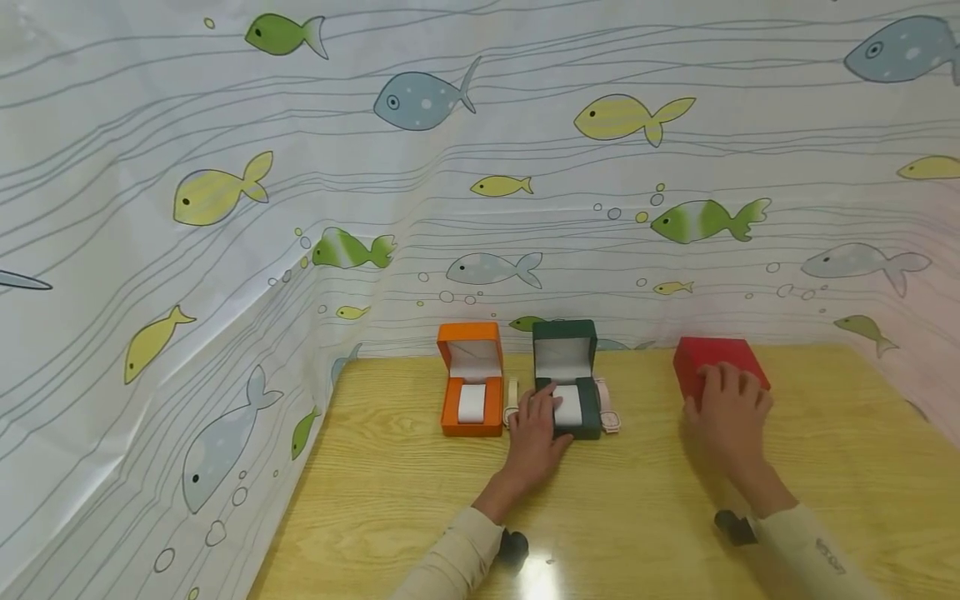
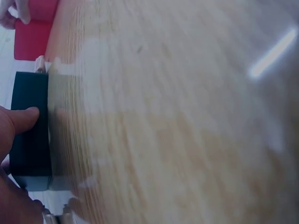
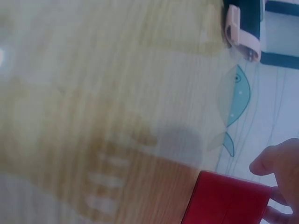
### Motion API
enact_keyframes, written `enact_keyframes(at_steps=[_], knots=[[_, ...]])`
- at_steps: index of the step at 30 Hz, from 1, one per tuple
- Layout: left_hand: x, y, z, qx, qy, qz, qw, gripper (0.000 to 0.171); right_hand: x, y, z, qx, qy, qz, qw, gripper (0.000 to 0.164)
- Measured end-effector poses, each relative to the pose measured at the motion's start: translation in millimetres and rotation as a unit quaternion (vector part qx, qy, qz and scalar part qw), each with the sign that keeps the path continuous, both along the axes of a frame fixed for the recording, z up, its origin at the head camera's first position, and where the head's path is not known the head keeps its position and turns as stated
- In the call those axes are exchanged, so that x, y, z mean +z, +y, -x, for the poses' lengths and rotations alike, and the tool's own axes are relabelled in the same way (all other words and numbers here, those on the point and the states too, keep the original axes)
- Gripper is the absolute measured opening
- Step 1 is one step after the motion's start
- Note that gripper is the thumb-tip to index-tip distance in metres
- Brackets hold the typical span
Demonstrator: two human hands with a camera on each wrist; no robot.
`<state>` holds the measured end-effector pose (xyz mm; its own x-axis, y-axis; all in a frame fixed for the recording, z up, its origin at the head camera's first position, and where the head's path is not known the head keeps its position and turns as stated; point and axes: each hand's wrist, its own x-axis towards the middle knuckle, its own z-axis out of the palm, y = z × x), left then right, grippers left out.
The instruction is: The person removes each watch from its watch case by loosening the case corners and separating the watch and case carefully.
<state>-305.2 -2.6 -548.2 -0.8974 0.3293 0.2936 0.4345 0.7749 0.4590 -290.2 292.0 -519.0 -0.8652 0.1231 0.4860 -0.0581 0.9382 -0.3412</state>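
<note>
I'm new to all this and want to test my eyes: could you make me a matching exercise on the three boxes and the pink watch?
1. orange box
2. green box
3. red box
4. pink watch

A. right hand on it
B. just right of the green box
C. left hand on it
D. lid up, no hand on it

Pairs: 1-D, 2-C, 3-A, 4-B

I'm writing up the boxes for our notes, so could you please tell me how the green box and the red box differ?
The green box stands open, showing a white cushion, while the red box looks shut. The left hand is on the green box; the right hand is on the red box. Both sit on the wooden table.
</note>
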Motion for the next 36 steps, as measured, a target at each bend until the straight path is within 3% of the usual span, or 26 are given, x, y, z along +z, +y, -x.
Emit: enact_keyframes(at_steps=[8,29,32,36], knots=[[2.9,0.8,-2.2,0.002,-0.006,-0.004,1.0000,0.056,1.0,-10.9,-8.9,-0.003,0.030,-0.017,0.999,0.038],[6.8,4.3,-8.0,0.008,-0.058,-0.068,0.9959,0.066,7.6,-41.0,-34.0,-0.037,-0.024,-0.044,0.998,0.036],[9.1,10.2,-11.2,0.015,-0.034,-0.061,0.9974,0.067,7.7,-45.5,-37.9,-0.037,-0.025,-0.045,0.998,0.037],[12.9,22.3,-15.3,0.001,0.039,-0.058,0.9975,0.064,8.3,-50.5,-41.4,-0.039,-0.030,-0.050,0.998,0.038]])
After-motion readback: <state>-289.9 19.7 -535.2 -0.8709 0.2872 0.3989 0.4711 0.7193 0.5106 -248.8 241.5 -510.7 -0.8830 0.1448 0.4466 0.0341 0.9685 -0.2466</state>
